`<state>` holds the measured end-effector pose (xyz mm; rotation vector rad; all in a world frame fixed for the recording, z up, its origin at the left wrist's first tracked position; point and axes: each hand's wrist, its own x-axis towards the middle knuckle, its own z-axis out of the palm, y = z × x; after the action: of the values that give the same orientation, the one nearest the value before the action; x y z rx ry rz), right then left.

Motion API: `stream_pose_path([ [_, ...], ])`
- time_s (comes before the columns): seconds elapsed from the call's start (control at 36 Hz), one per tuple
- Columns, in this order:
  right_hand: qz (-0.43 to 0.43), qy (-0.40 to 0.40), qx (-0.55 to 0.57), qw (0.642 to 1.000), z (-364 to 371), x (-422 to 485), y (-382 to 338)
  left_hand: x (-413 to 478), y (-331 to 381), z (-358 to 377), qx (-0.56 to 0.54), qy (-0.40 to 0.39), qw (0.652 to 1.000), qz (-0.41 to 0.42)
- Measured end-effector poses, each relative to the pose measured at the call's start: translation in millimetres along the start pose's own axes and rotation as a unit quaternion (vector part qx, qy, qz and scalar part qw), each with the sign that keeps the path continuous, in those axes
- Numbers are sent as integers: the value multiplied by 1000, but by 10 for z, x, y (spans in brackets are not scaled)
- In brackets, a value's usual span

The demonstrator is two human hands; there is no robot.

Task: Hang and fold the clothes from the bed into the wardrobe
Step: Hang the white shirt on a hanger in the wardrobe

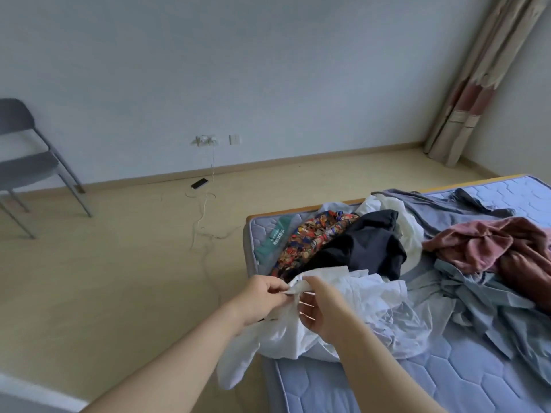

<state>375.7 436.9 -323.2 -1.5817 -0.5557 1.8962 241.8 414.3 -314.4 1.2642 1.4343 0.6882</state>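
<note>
Both bare hands met over the near corner of the bed, working the same crumpled white cotton shirt [343, 296]. The left hand [262, 296] had its thumb and fingertips pinched on a folded edge of the white fabric, the other fingers curled in beneath. The right hand [320, 308] was turned palm toward the left, its thumb and forefinger closed on the same edge just beside the left fingertips, while its lower fingers spread loosely against the cloth below. The shirt lay partly on the blue quilted mattress [387, 380] and partly draped over its edge, one white sleeve or tail hanging down toward the pale wooden floor [119, 278]. Behind it on the mattress the remaining clothes lay in a loose heap: a multicoloured patterned garment [310, 239] beside a black garment [363, 245], more white cloth [408, 231] behind that, a grey-blue garment [438, 207] spread toward the far edge, a dusty-pink garment [489, 245] to the right, and a light blue shirt [477, 293] crumpled in front of it. On the floor near the wall a dark phone [199, 183] lay attached to a white charging cable [205, 216] running up to a wall socket [205, 140]. A grey chair [29, 165] stood at the left, and a striped beige and red curtain [474, 93] hung in the far corner.
</note>
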Motion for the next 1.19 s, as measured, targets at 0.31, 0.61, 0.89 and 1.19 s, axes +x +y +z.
stream_pose_path([
  [0.31,-14,100,-5,995,-591,42,64,291,-35,345,67,-47,993,-80],
  [0.61,-139,39,-66,987,-887,-262,-247,573,275,748,368,-164,908,114],
  [0.89,-188,-66,106,974,-873,-411,-505,600,310,609,356,90,925,101],
  [1.19,-326,24,-236,915,-490,-511,-594,366,1319,280,-25,168,982,77],
])
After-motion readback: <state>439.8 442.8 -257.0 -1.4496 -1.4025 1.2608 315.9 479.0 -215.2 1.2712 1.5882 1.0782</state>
